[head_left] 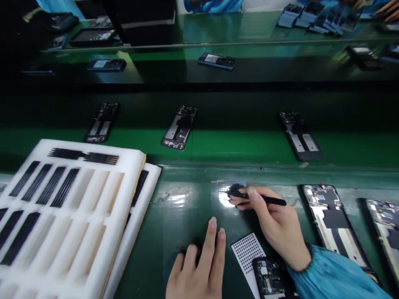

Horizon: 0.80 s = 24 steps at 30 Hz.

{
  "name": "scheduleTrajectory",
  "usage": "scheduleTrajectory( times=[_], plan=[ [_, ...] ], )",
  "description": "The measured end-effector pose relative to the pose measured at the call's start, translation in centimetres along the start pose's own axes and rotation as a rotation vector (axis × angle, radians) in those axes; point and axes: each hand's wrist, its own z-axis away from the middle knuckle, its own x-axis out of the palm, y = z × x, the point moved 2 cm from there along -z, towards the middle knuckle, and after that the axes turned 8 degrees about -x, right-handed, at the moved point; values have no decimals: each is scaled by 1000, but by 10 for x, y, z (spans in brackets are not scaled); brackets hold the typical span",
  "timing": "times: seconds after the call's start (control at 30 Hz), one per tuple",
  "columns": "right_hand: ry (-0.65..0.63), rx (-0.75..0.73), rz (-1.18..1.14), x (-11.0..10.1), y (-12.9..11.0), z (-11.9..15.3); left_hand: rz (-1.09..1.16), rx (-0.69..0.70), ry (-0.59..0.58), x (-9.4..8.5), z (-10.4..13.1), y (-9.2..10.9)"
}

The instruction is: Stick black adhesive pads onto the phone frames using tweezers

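My right hand (277,224) pinches a black pen-like tool (268,199), its tip over a small clear sheet with rows of dark dots (229,189) on the green mat. My left hand (199,265) lies on the mat, two fingers stretched forward and the others bent, holding nothing. Between the hands lies a white sheet of black dots (247,251). An opened phone (274,276) overlaps its lower right part, partly hidden by my right wrist and blue sleeve.
White foam trays (131,166) with black strips are stacked at left. Opened phones (332,220) lie at right. More opened phones (179,128) lie on the green strip ahead. Closed phones (218,60) and a person's hand (388,10) show farther back.
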Motion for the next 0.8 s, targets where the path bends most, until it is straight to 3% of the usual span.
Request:
scheduleTrajectory(
  times=[0.37, 0.47, 0.57, 0.67, 0.73, 0.8],
  plan=[
    [-20, 6, -9, 2, 2, -1, 26, -22, 37, 0, -1, 0],
    [-29, 7, -13, 2, 6, -2, 165, -85, 87, 1, 1, 1],
    [-9, -30, -31, -4, 2, -2, 670, -303, 84, -1, 2, -3],
    [-108, -94, -75, -9, -15, 7, 1441, -611, -141, -4, 1, -8],
    [-235, -132, -102, -10, -29, 16, 1872, -679, -310, -9, -1, -8],
    [-325, -156, -122, -9, -38, 25, 2118, -656, -389, -16, -3, -9]
  ],
)
